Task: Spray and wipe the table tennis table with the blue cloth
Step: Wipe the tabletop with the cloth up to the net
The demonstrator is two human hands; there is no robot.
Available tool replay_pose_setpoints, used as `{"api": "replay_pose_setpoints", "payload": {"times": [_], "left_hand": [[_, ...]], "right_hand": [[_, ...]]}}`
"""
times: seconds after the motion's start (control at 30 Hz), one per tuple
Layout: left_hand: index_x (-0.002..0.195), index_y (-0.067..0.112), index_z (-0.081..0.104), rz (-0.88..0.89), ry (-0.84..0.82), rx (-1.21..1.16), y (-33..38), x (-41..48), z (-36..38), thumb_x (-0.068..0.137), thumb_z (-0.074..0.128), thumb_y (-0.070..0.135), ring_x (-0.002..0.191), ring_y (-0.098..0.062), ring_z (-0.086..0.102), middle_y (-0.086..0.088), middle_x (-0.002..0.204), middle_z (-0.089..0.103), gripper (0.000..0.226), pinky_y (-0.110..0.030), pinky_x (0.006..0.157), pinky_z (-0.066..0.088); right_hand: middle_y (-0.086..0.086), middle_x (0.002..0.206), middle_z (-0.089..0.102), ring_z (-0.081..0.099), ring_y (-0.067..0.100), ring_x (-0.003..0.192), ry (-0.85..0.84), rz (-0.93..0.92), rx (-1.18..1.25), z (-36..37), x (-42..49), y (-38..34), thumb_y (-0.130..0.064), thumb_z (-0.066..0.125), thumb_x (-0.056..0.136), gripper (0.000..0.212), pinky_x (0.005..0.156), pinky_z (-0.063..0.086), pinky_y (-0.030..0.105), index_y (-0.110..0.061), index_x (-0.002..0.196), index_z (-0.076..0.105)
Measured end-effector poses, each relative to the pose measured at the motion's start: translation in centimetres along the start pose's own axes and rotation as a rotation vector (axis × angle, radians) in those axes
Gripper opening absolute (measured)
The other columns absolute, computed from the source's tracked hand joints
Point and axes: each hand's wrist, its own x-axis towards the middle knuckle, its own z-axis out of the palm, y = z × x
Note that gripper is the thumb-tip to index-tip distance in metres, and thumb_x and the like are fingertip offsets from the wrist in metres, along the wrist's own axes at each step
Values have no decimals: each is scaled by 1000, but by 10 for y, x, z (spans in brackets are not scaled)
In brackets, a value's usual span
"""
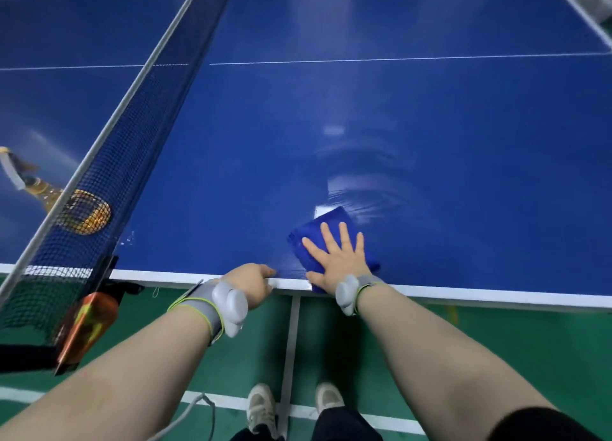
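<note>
Right hand [336, 258] flat, pressing one blue cloth [332, 219]; left hand [252, 285] grips table edge [480, 295].

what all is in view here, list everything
table tennis table: one, blue, white lines, fills view
net: one, dark mesh, across table at left
blue cloth: one, blue, near edge under right hand
spray bottle: one, amber, lying beyond net, left
orange object: one, orange, by net post, lower left
floor: one, green, below table
shoes: two, pale, bottom centre
wrist devices: two, grey-white, on wrists
left hand: one, grips table's near edge
right hand: one, flat on blue cloth
</note>
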Motion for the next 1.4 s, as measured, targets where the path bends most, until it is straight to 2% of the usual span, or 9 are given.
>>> {"api": "replay_pose_setpoints", "payload": {"times": [0.07,0.13,0.43,0.57,0.7,0.9,1.1,1.27,1.4], "left_hand": [[141,30,42,-7,-2,0,4,1,-2,99,44,30,128,-18,48,5,143,47,43,-24,100,37],[141,29,42,-13,-5,-17,6,4,-5,98,48,31,127,-17,49,7,142,48,44,-22,98,37],[142,29,41,-48,-30,-60,11,18,-5,96,49,27,124,-18,51,7,139,51,47,-23,98,38],[141,30,42,-64,-25,-87,8,22,-4,96,49,27,125,-18,50,7,140,50,46,-24,99,38],[141,30,43,-87,-6,-128,-7,18,-5,97,49,31,125,-19,51,6,140,50,45,-24,100,39],[139,28,45,-160,39,-187,-42,11,-1,98,44,39,128,-18,49,6,141,50,42,-23,103,36],[140,29,44,-222,47,-252,-70,4,4,96,47,26,124,-17,51,5,139,51,44,-22,103,38],[140,32,44,-256,57,-300,-86,-3,7,96,48,26,121,-17,54,3,137,53,45,-22,101,40],[140,34,44,-269,76,-324,-105,-12,4,96,48,26,122,-17,53,4,138,53,46,-22,101,40]], "right_hand": [[-5,162,-20,-26,35,145,4,-39,6,-2,6,5,-64,41,90,74,112,-16,61,-51,151,0],[-6,163,-18,-25,34,146,32,13,21,-5,9,21,-64,41,90,73,114,-15,60,-52,150,1],[-5,163,-15,-21,45,144,161,728,256,-26,-5,165,-71,33,90,75,112,-7,69,-48,153,-2],[-1,163,-17,-19,47,144,143,819,303,-33,1,186,-70,29,92,75,112,-5,68,-44,153,-5],[0,163,-18,-19,47,144,137,716,266,-43,29,165,-67,29,93,74,112,-5,68,-43,154,-6],[-2,162,-20,-21,45,144,103,385,137,-55,77,90,-66,32,93,74,113,-6,66,-44,153,-6],[-2,162,-21,-24,45,143,35,1,-6,-46,95,-11,-58,36,94,73,113,-9,65,-45,153,-5],[-5,163,-16,-24,44,144,-58,-252,-68,-34,85,-85,-36,46,89,77,113,-11,64,-45,153,4],[-8,164,-6,-19,41,146,-142,-404,-63,-27,78,-126,-3,46,82,85,115,-10,63,-41,153,17]]}}
